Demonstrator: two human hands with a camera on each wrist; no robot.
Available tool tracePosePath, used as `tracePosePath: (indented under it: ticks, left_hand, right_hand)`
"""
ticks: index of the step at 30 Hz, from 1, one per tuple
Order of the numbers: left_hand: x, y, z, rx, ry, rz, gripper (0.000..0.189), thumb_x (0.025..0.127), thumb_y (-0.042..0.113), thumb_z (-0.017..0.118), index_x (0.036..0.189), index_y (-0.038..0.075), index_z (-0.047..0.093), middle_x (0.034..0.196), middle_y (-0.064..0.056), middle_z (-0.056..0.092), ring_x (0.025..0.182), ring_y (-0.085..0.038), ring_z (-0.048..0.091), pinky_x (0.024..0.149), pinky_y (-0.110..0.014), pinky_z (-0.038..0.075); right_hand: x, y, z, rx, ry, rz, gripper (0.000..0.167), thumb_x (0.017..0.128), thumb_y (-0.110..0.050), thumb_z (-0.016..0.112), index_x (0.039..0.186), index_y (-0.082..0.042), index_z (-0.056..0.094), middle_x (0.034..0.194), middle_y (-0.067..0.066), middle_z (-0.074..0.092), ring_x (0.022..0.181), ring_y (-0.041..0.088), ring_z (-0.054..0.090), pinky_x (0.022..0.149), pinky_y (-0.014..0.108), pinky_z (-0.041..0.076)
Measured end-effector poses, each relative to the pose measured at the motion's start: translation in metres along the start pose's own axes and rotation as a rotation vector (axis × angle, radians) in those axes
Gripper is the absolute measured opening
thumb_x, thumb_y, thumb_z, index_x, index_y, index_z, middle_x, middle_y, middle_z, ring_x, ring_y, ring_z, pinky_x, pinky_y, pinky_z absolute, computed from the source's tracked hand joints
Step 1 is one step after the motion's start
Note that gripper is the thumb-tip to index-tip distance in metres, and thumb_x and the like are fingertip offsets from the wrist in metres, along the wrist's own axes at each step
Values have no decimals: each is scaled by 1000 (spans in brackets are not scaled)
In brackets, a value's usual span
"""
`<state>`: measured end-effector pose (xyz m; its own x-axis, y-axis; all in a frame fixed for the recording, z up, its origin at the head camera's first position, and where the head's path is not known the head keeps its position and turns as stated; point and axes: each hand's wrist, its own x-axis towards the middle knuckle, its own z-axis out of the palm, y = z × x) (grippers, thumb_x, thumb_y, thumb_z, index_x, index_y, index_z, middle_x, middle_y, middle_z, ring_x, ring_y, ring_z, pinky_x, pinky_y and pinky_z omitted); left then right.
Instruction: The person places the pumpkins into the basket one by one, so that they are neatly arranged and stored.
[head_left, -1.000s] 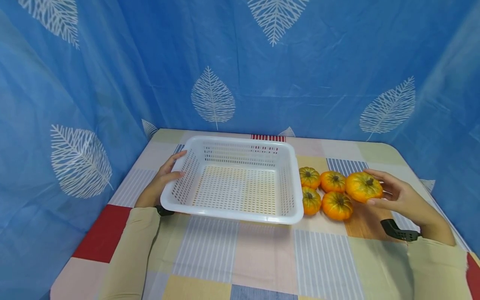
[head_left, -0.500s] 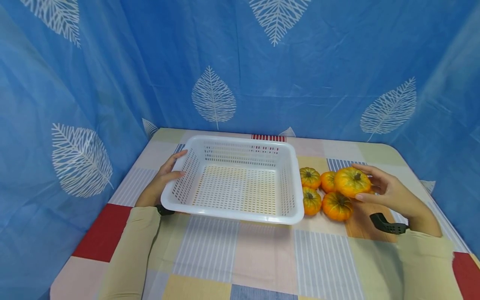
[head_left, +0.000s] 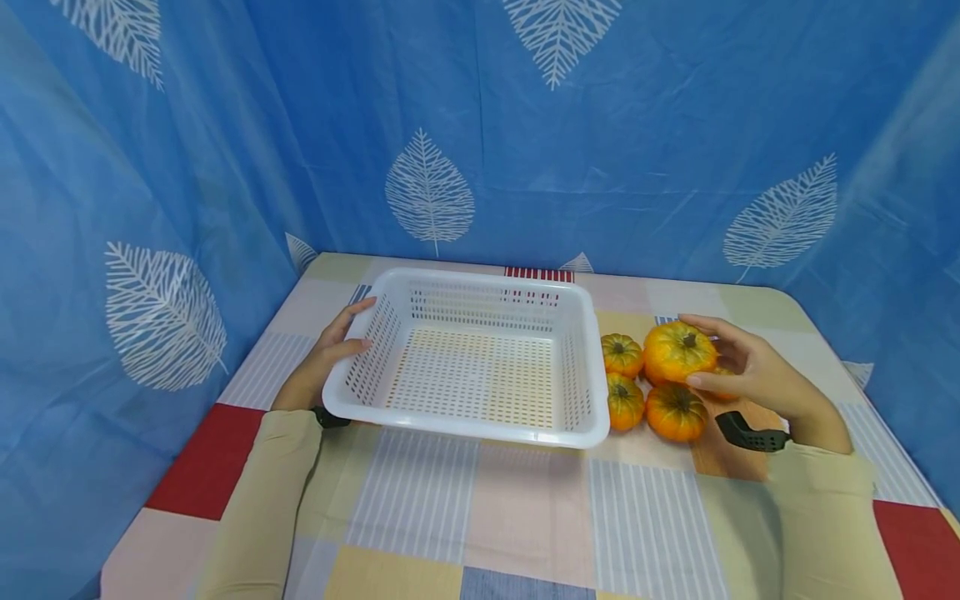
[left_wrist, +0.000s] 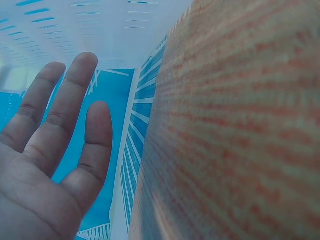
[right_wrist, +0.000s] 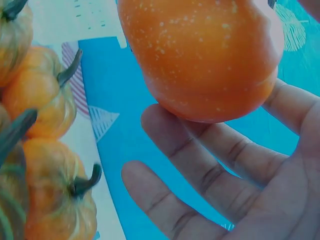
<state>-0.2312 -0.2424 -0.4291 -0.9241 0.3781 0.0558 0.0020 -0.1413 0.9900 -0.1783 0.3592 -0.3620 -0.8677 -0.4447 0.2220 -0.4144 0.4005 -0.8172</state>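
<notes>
My right hand (head_left: 761, 375) holds an orange-yellow pumpkin (head_left: 680, 352) with a short stem, thumb on the near side and fingers on the far side. In the right wrist view, the pumpkin's smooth orange underside (right_wrist: 210, 65) shows above the fingers. Several similar small pumpkins (head_left: 677, 411) are grouped below and around it; one (head_left: 726, 385) is partly hidden by the hand. My left hand (head_left: 318, 362) rests at the left rim of a white perforated plastic basket (head_left: 472, 429), thumb and index finger over the edge. Its other fingers (left_wrist: 65, 110) extend straight along the outside.
The basket stands on a patchwork tablecloth (head_left: 532, 508), immediately left of the pumpkins. A blue curtain (head_left: 300, 125) with white leaf prints hangs behind the table and along both sides.
My right hand has lifted the pumpkin and carried it leftward, over the other pumpkins. One pumpkin formerly under it now shows behind the hand. The left hand and basket have stayed put.
</notes>
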Motion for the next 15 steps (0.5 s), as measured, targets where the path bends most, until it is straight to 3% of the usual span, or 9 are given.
tracePosePath:
  ticks: [15]
  left_hand:
    - [0,0,2,24,13,5,71,102,5,46,167,30,32,158,-16,36,120,-29,58,91,-41,60]
  right_hand:
    - [28,-13,14,27,-36,-11,73,96,11,70,162,-7,47,150,-19,53,120,5,62,98,16,50]
